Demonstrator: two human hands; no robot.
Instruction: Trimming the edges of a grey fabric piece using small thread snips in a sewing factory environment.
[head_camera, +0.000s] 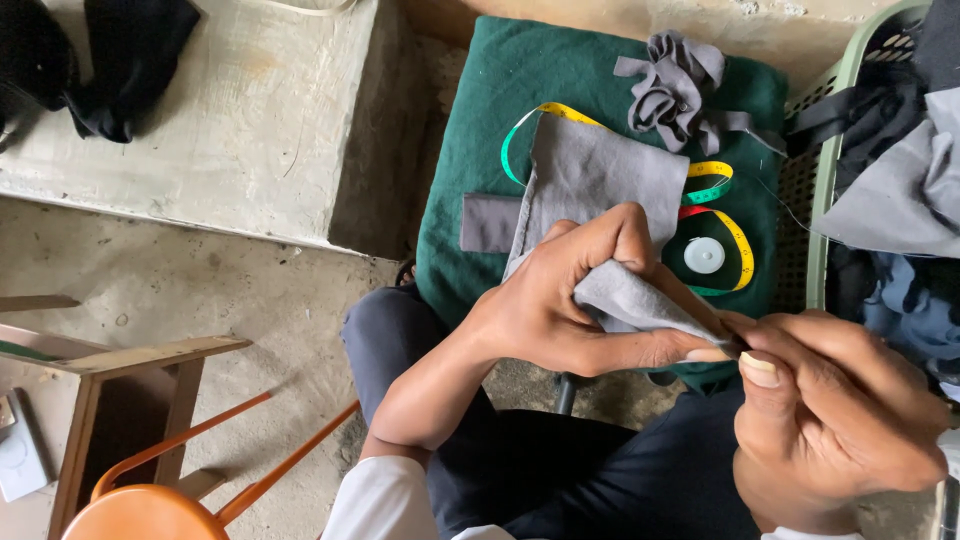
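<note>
Both hands meet over the person's lap. Left hand (560, 300) is curled round a piece of grey cloth (610, 185), fingers folded over the top and thumb stretched along the lower edge, pinching the fabric into a narrow point. Right hand (830, 410) is closed on that same point, thumb and forefinger pressed together at the tip of the cloth, where the two hands touch. Something thin may be held between those fingertips, but it is too small to make out.

That grey cloth is plain, matte and soft, with raw straight edges; its upper part spreads flat over a dark green cushion (480, 130), and its lower corner is gathered in the hands. A smaller darker grey strip (488, 222) lies beside it on the cushion, partly tucked under it. A measuring tape (712, 215), yellow with green and red stretches, loops across the cushion and runs under the cloth, so much of its length is hidden; a round white disc (704, 255) sits inside one loop. A tangle of grey fabric strips (675, 90) rests near the cushion's far edge.

To the right, a pale green plastic basket (818, 190) holds grey, black and blue fabric and is cut off by the frame. An orange stool (140, 510) and a wooden frame (130, 370) are cropped at the lower left. Black cloth (110, 60) lies on a concrete slab (250, 120) at the upper left.
</note>
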